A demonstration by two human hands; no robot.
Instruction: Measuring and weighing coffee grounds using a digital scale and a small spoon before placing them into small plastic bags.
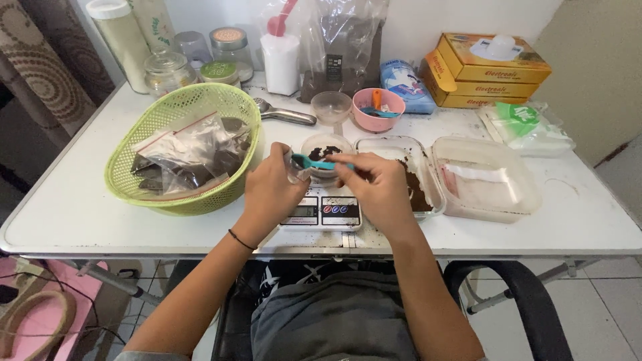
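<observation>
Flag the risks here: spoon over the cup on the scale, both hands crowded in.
1. The right hand holds a teal spoon over the small cup on the scale; dark powder could miss the narrow rim and land on the white table.
2. The left hand pinches a small clear bag beside the cup; a nudge might tip it or skew the reading.

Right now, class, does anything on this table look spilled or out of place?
Yes: dark brown powder smears the clear glass dish, and specks dot the white table near the scale.
</observation>
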